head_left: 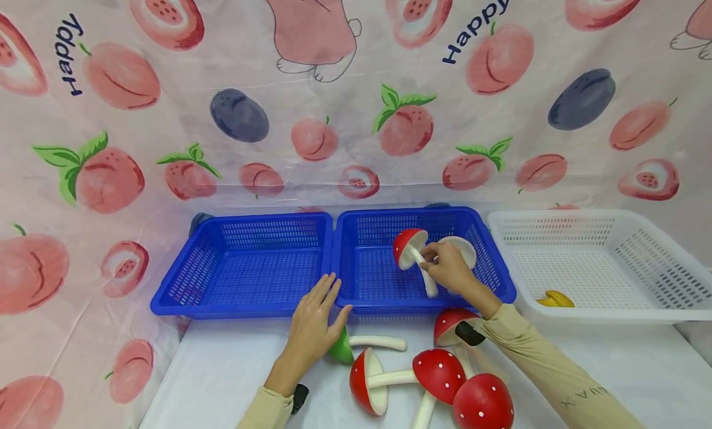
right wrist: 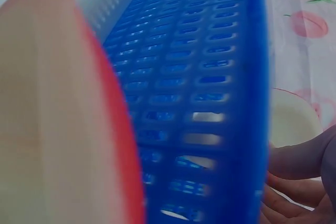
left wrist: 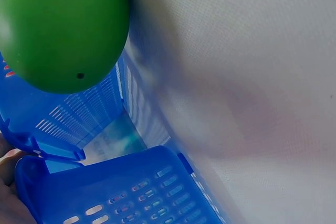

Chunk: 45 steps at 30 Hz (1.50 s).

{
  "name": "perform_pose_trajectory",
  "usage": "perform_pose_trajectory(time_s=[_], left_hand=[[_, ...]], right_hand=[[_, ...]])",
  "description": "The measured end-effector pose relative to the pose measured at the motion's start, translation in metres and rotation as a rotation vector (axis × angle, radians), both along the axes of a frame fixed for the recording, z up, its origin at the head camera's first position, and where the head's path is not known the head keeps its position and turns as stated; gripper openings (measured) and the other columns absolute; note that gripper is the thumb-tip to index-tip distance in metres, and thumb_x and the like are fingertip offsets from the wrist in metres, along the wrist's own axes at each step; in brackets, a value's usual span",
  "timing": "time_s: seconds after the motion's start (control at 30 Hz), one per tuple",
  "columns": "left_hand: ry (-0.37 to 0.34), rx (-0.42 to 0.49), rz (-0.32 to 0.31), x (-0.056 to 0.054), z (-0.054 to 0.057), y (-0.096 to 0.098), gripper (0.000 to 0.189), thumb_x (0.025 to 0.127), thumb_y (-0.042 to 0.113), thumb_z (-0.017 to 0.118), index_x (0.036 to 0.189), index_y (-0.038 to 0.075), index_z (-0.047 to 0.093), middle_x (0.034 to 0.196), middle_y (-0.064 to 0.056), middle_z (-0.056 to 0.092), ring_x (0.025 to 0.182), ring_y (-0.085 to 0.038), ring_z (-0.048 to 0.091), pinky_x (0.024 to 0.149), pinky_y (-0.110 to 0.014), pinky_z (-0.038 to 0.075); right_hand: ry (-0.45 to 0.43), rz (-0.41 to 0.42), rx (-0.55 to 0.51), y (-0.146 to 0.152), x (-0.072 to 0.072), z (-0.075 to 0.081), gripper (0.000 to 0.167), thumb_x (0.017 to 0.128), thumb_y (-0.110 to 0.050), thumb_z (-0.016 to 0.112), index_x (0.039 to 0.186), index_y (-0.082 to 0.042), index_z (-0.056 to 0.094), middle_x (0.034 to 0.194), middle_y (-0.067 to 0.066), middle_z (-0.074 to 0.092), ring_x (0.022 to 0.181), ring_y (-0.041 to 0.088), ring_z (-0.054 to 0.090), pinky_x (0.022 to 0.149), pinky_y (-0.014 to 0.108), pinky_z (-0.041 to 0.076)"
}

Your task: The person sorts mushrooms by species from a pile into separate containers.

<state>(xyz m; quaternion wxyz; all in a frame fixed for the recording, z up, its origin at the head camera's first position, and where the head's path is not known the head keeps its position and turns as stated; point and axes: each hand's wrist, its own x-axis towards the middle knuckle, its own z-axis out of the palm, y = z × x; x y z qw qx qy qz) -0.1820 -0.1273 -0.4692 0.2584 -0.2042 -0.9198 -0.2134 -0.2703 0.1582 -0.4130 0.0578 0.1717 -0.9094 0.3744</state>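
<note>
My right hand (head_left: 449, 269) pinches the white stem of a red toy mushroom (head_left: 405, 248) over the middle blue basket (head_left: 367, 303). Behind that hand, partly hidden, a pale mushroom cap underside (head_left: 466, 251) shows in the same basket. My left hand (head_left: 314, 322) has its fingers extended, fingertips at the adjoining rims of the two blue baskets. Below its thumb lies a green mushroom (head_left: 343, 348), partly covered in the head view; its dotted cap (left wrist: 63, 30) looms large in the left wrist view. A blurred red-edged mushroom cap (right wrist: 37, 108) fills the left of the right wrist view.
Several red mushrooms (head_left: 483, 401) lie in front of the middle basket. To the left stands another blue basket (head_left: 222, 310). At right, a white basket (head_left: 628, 314) contains a yellow banana-like piece (head_left: 556, 299). Fruit-print cloth (head_left: 334, 107) hangs behind the baskets.
</note>
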Motion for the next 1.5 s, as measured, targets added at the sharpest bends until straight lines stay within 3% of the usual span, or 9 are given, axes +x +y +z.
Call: perform_pose_trajectory(time_s=[0.33,0.57,0.93,1.2,1.33,1.5], left_hand=[[0.001,0.001,0.0,0.0,-0.001,0.0,0.052,0.091,0.033,0.061,0.131,0.001,0.055,0.14,-0.014,0.048,0.132,-0.028,0.041,0.097,-0.053,0.042],[-0.001,0.007,-0.006,0.0,-0.001,-0.001,0.052,0.091,0.033,0.061,0.131,0.001,0.055,0.14,-0.014,0.048,0.132,-0.028,0.04,0.097,-0.053,0.041],[0.014,0.007,-0.004,0.0,-0.002,0.0,0.052,0.09,0.033,0.061,0.13,0.0,0.056,0.139,-0.014,0.049,0.131,-0.028,0.041,0.097,-0.052,0.042],[0.017,0.003,-0.007,-0.001,-0.004,0.002,0.052,0.09,0.033,0.061,0.13,0.0,0.056,0.139,-0.014,0.049,0.131,-0.028,0.041,0.097,-0.051,0.042],[0.024,0.003,-0.006,-0.001,-0.003,0.002,0.052,0.09,0.033,0.062,0.13,0.0,0.056,0.139,-0.015,0.049,0.131,-0.029,0.042,0.096,-0.052,0.042],[0.029,0.002,-0.002,-0.002,-0.003,0.001,0.052,0.09,0.033,0.062,0.13,0.0,0.056,0.139,-0.014,0.049,0.131,-0.029,0.042,0.096,-0.052,0.042]], right_hand=[[-0.004,-0.042,0.016,0.001,-0.005,-0.015,0.018,0.079,0.001,0.07,0.094,0.011,0.066,0.081,0.018,0.068,0.075,0.031,0.065,0.064,0.038,0.054],[0.001,-0.051,0.06,0.003,-0.007,-0.021,0.02,0.078,0.001,0.07,0.094,0.012,0.065,0.073,0.014,0.066,0.068,0.025,0.061,0.061,0.036,0.05],[-0.154,-0.027,0.113,0.005,-0.009,-0.028,0.024,0.075,-0.001,0.073,0.094,0.009,0.062,0.072,0.012,0.064,0.066,0.022,0.061,0.059,0.032,0.051],[-0.09,-0.031,0.112,0.01,-0.004,-0.025,0.021,0.076,-0.002,0.073,0.093,0.006,0.065,0.067,0.007,0.058,0.059,0.016,0.052,0.054,0.029,0.044],[-0.017,0.002,0.071,0.013,-0.001,-0.018,0.018,0.076,0.0,0.072,0.092,0.005,0.065,0.069,0.006,0.057,0.06,0.017,0.052,0.055,0.03,0.045],[0.01,0.048,0.054,0.015,0.003,-0.007,0.017,0.078,-0.001,0.072,0.093,0.003,0.065,0.073,0.006,0.059,0.067,0.019,0.056,0.059,0.031,0.048]])
